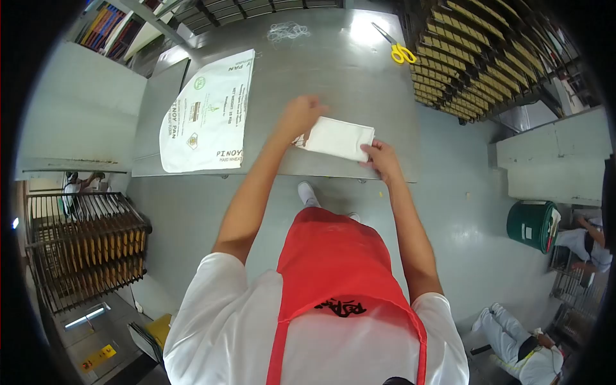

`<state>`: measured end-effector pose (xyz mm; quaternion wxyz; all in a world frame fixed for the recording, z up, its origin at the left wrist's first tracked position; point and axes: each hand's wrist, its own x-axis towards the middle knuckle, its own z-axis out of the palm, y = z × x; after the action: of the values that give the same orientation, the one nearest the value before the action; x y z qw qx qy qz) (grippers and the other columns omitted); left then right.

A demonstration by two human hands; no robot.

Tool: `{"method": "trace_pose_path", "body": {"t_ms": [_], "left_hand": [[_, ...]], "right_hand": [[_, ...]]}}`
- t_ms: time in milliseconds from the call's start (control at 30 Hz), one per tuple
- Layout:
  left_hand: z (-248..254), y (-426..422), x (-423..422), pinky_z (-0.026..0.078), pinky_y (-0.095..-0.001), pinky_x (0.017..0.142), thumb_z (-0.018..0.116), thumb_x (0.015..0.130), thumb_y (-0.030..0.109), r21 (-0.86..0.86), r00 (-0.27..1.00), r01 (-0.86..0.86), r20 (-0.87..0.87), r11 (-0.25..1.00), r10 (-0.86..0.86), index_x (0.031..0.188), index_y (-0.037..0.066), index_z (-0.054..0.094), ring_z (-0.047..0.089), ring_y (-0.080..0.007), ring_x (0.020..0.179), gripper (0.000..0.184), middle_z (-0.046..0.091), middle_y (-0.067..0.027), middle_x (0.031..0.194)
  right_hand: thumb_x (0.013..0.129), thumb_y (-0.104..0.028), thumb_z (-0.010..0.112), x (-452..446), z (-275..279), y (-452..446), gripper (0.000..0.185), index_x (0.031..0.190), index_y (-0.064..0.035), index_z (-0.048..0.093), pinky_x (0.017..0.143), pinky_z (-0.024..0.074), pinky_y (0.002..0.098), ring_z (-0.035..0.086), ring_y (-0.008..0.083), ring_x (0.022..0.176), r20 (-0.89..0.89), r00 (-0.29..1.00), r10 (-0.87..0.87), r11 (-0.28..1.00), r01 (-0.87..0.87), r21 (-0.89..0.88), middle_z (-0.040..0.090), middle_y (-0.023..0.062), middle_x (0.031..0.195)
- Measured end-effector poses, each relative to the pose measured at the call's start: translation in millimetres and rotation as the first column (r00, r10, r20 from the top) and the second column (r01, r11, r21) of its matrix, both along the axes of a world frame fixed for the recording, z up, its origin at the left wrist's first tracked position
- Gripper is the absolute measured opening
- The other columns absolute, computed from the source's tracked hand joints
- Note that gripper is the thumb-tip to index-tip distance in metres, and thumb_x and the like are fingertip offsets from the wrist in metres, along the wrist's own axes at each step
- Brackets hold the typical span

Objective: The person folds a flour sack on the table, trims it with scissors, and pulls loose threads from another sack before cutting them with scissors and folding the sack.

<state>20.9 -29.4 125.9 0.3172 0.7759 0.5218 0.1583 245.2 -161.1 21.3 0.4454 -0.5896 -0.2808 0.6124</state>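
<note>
A white folded sack [337,138] lies near the front edge of the steel table [346,70], some brown print showing at its left end. My right hand [380,157] pinches its near right corner between thumb and fingers. Over the sack's left end is my left hand [301,115], its fingers smeared by motion, so their grip is unclear. Further left, a larger white flour sack [212,115] printed "PINOY PAN" lies flat, one side cut in a curve.
Yellow-handled scissors [402,54] and a tangle of white string [288,31] lie toward the table's back. Tray racks [475,58] stand at the right and lower left [90,250]. A green bin [531,226] and other people [523,346] are at the right.
</note>
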Motion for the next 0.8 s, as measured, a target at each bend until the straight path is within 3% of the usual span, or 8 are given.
{"method": "trace_pose_path", "body": {"t_ms": [133, 233, 333, 400, 533, 600, 733, 800], "left_hand": [[-51.9, 3.1, -34.7, 0.053, -0.0388, 0.067, 0.076, 0.083, 0.032, 0.165, 0.97, -0.096, -0.204, 0.982, 0.13, 0.103, -0.005, 0.067, 0.069, -0.0268, 0.078, 0.043, 0.07, -0.0166, 0.084], [-69.8, -0.6, -43.6, 0.053, -0.0427, 0.079, 0.077, 0.079, 0.037, -0.126, 0.981, -0.172, -0.116, 0.977, 0.157, 0.11, -0.006, 0.065, 0.068, -0.0345, 0.088, 0.056, 0.07, -0.0216, 0.093], [-115.3, 7.0, -49.9, 0.054, -0.0412, 0.072, 0.08, 0.074, 0.035, 0.162, 0.981, -0.193, 0.015, 0.968, 0.193, 0.108, -0.006, 0.066, 0.07, -0.0318, 0.081, 0.054, 0.071, -0.0195, 0.088], [-108.0, 13.0, -51.1, 0.055, -0.0401, 0.068, 0.081, 0.072, 0.033, -0.119, 0.981, -0.194, -0.031, 0.974, 0.191, 0.103, -0.006, 0.068, 0.071, -0.031, 0.077, 0.051, 0.072, -0.0187, 0.086], [-92.3, 28.0, -54.8, 0.055, -0.0385, 0.069, 0.081, 0.073, 0.033, -0.265, 0.999, -0.04, -0.035, 0.963, 0.032, 0.1, -0.005, 0.069, 0.07, -0.0278, 0.076, 0.048, 0.071, -0.0173, 0.085], [-85.9, 29.6, -56.8, 0.054, -0.0358, 0.072, 0.081, 0.074, 0.034, -0.395, 0.994, 0.034, 0.111, 0.918, 0.011, 0.103, -0.004, 0.069, 0.068, -0.0229, 0.077, 0.05, 0.071, -0.0142, 0.085], [-84.4, 29.0, -60.1, 0.053, -0.0325, 0.076, 0.08, 0.078, 0.033, -0.334, 0.942, 0.016, 0.322, 0.942, 0.098, 0.11, -0.004, 0.067, 0.068, -0.0187, 0.083, 0.05, 0.072, -0.0129, 0.092], [-80.7, 42.5, -64.9, 0.052, -0.0322, 0.077, 0.078, 0.081, 0.03, -0.568, 0.915, 0.04, 0.351, 0.822, 0.199, 0.114, -0.004, 0.064, 0.066, -0.0194, 0.085, 0.049, 0.071, -0.0141, 0.096]], "right_hand": [[0.088, -0.026, 0.074, -3.6, 15.4, -7.4, 0.037, 0.109, 0.0022, 0.063, 0.068, 0.061, 0.0292, 0.061, 0.0116, 0.073, -0.047, 0.994, -0.1, 0.987, 0.094, -0.128, 0.062, 0.0053, 0.087], [0.084, -0.026, 0.077, -9.2, 19.2, -3.6, 0.039, 0.107, 0.0028, 0.064, 0.066, 0.0599, 0.0289, 0.065, 0.013, 0.077, 0.021, 0.997, -0.068, 0.991, 0.07, -0.113, 0.067, 0.0087, 0.091], [0.084, -0.025, 0.078, -2.9, -0.1, -0.4, 0.038, 0.106, 0.0024, 0.064, 0.064, 0.0564, 0.0272, 0.066, 0.0126, 0.079, 0.099, 0.995, -0.024, 0.995, 0.033, -0.09, 0.069, 0.0077, 0.091], [0.084, -0.024, 0.078, 0.6, -6.0, 2.3, 0.038, 0.106, 0.0022, 0.064, 0.063, 0.0541, 0.0263, 0.065, 0.0121, 0.079, 0.121, 0.993, 0.0, 0.994, 0.013, -0.111, 0.069, 0.0061, 0.089], [0.085, -0.019, 0.076, -2.9, 6.4, -3.2, 0.032, 0.108, 0.0005, 0.065, 0.067, 0.0508, 0.0261, 0.065, 0.0113, 0.08, 0.158, 0.987, 0.009, 0.995, 0.007, -0.1, 0.07, 0.0059, 0.092], [0.086, -0.017, 0.075, -5.7, 6.3, -2.9, 0.031, 0.11, 0.0003, 0.065, 0.071, 0.0514, 0.0265, 0.065, 0.0118, 0.081, 0.169, 0.986, 0.003, 0.996, 0.012, -0.09, 0.071, 0.0069, 0.095], [0.088, -0.01, 0.072, -11.5, 13.7, 5.7, 0.033, 0.118, 0.0012, 0.064, 0.083, 0.0512, 0.0286, 0.065, 0.0135, 0.091, 0.148, 0.988, -0.043, 0.999, 0.037, 0.04, 0.072, 0.0095, 0.104], [0.089, -0.007, 0.07, -16.5, 19.7, 15.8, 0.033, 0.12, 0.0015, 0.063, 0.085, 0.0508, 0.029, 0.065, 0.0138, 0.094, 0.138, 0.987, -0.079, 0.997, 0.077, 0.017, 0.072, 0.01, 0.106]]}}
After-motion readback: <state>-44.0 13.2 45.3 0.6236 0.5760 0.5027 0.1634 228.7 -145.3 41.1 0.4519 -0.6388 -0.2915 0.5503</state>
